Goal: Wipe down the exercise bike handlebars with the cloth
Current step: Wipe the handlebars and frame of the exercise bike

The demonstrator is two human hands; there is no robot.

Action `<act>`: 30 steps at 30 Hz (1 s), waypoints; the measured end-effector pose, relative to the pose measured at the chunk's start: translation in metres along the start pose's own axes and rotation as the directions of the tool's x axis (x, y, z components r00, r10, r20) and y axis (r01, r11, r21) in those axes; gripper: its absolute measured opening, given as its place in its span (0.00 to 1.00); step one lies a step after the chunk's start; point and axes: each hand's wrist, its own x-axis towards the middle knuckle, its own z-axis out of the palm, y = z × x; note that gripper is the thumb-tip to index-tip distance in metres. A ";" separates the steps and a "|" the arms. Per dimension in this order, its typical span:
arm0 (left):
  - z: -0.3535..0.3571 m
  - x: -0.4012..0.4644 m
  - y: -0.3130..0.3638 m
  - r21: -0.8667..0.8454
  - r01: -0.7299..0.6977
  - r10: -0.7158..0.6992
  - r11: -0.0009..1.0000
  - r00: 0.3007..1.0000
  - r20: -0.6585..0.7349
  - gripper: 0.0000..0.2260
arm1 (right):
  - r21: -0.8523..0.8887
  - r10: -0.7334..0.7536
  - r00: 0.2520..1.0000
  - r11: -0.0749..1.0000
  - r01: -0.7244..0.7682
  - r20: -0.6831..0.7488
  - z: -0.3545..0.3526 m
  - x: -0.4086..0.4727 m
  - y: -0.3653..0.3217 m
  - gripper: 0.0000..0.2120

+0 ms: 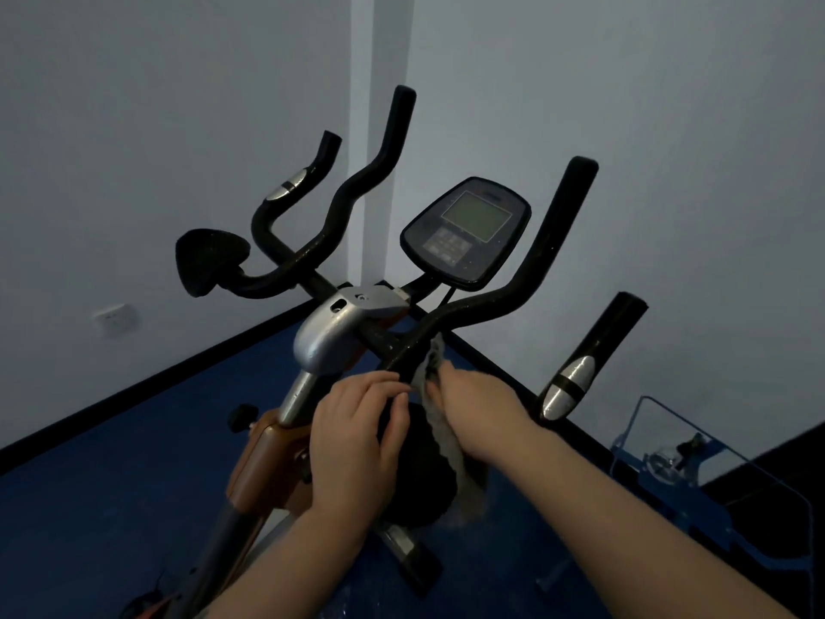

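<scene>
The blue floor [111,507] carries the exercise bike [277,440]. A blue-framed machine [696,475] stands on it at right.

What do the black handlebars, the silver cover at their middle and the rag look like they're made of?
Handlebars: probably foam or rubber sleeving over tube; matte black, speckled surface. Silver cover: painted plastic or metal, cannot tell which; smooth, with a soft sheen. Cloth: soft grey fabric, limp and draping under the right hand.

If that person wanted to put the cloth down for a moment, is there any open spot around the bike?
Bare blue floor lies left of the bike frame, up to the black skirting. It is crowded near the middle: both hands, left hand and right hand, the cloth and handlebars. Blue equipment fills the right.
</scene>
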 end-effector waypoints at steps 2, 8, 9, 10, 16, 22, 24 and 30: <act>0.000 0.000 0.000 -0.009 0.008 -0.008 1.000 1.000 -0.001 0.09 | 0.029 -0.046 0.998 0.999 0.045 0.040 -0.003 0.011 0.000 0.16; -0.001 -0.002 -0.002 -0.033 0.012 -0.012 0.999 1.000 0.000 0.09 | -0.279 -0.235 0.971 0.930 0.238 0.045 -0.009 -0.039 0.038 0.13; -0.001 -0.002 -0.002 -0.036 0.010 -0.010 0.999 1.000 -0.004 0.09 | -0.300 -0.231 0.971 0.924 0.239 0.064 -0.013 -0.039 0.041 0.13; 0.000 -0.002 -0.003 -0.032 0.009 -0.009 0.999 1.000 -0.009 0.09 | -0.297 -0.220 0.973 0.926 0.231 0.070 -0.015 -0.034 0.039 0.12; -0.002 -0.001 -0.002 -0.013 0.003 -0.002 1.000 1.000 0.030 0.11 | -0.328 -0.107 0.983 0.943 0.053 -0.150 0.008 -0.026 0.017 0.20; -0.002 0.010 0.015 0.084 -0.032 0.024 0.996 0.995 0.092 0.10 | -0.510 -0.362 0.818 0.854 0.100 -0.446 -0.024 -0.055 0.092 0.15; 0.003 0.019 0.028 0.124 -0.089 0.075 0.988 0.991 0.112 0.09 | -0.373 -0.204 0.796 0.927 -0.029 -0.570 -0.028 -0.051 0.088 0.11; 0.012 0.023 0.033 0.280 -0.259 0.216 0.924 0.961 0.175 0.08 | -0.373 -0.354 0.799 0.911 0.177 -0.486 0.012 -0.060 0.070 0.19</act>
